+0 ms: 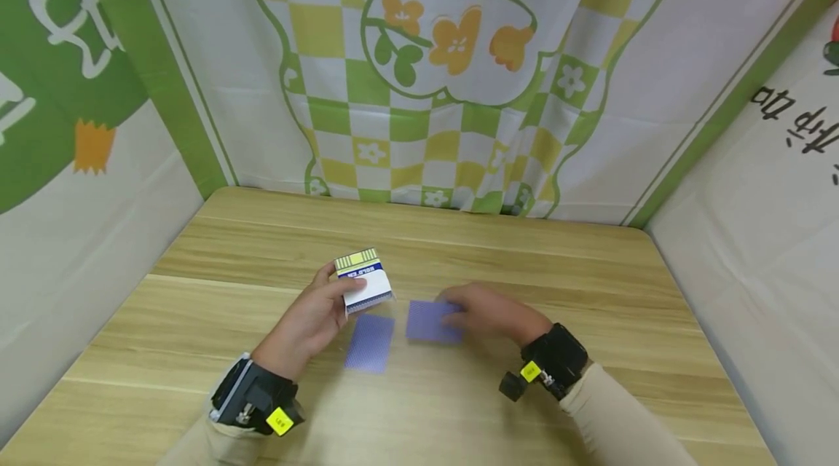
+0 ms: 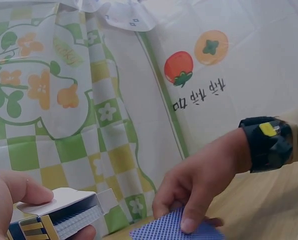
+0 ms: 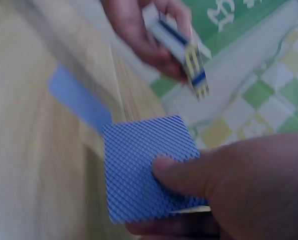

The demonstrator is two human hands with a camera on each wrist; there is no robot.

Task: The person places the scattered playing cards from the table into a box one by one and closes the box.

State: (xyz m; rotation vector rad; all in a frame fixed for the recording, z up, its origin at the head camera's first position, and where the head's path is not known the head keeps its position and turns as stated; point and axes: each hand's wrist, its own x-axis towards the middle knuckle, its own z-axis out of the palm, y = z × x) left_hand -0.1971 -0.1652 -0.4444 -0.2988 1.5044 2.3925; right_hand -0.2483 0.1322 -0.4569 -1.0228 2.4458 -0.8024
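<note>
My left hand (image 1: 313, 317) grips a white, blue and yellow card box (image 1: 368, 290), thumb across its face. In the left wrist view the end of the box (image 2: 69, 215) is open and a stack of cards shows inside. My right hand (image 1: 493, 313) pinches a blue-patterned playing card (image 1: 429, 322) between thumb and fingers, its back facing up. The same card (image 3: 144, 150) fills the middle of the right wrist view. Between the hands, just below the box, another blue-backed playing card (image 1: 370, 344) lies on the wooden table.
The light wooden table (image 1: 557, 255) reaches back to a hanging cloth (image 1: 452, 153) with green and yellow checks. Printed cloth walls stand at the left (image 1: 144, 182) and right (image 1: 754, 233). Both wrists carry black strapped mounts with yellow tags.
</note>
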